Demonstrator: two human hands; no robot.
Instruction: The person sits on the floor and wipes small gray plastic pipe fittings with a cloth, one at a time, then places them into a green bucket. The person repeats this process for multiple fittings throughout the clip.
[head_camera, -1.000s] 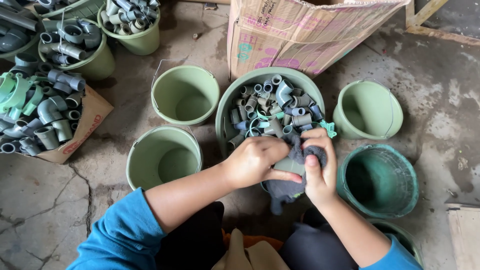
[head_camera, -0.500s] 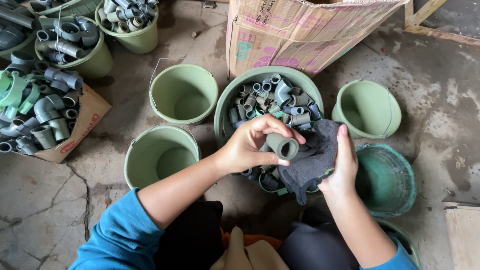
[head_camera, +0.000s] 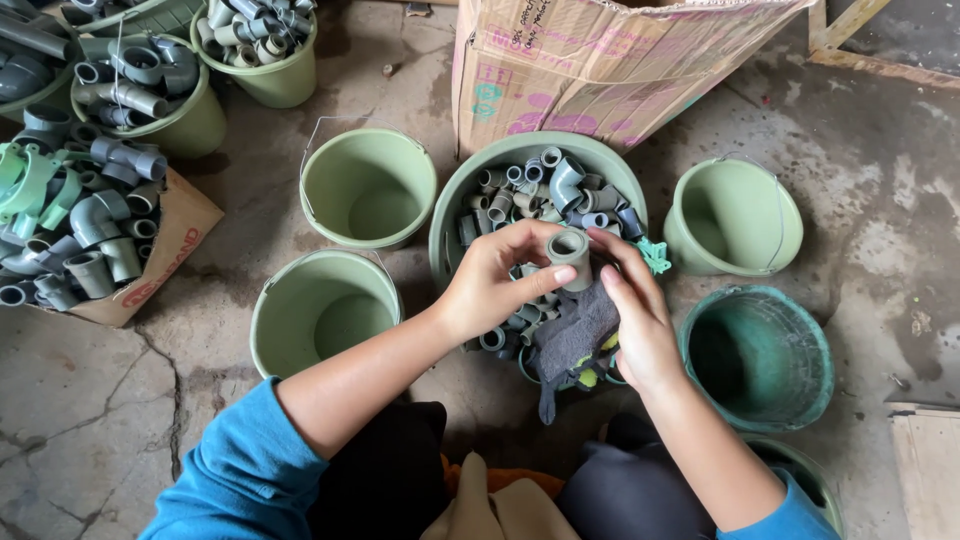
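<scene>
Fingers (head_camera: 545, 275) of my left hand (head_camera: 490, 290) pinch a short grey pipe fitting (head_camera: 571, 255) above the basin of fittings (head_camera: 470, 190). My right hand (head_camera: 640, 320) touches it too, gripping a dark cloth (head_camera: 570, 335) beneath, between pale green buckets (head_camera: 368, 185).

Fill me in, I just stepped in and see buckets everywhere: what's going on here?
A person in blue sleeves crouches over a green basin full of grey pipe fittings. The left hand holds one short grey fitting above the basin, thumb along it, while the right hand touches it and holds a dark cloth. Empty green buckets stand around the basin; a box and more buckets of fittings sit at the left.
</scene>
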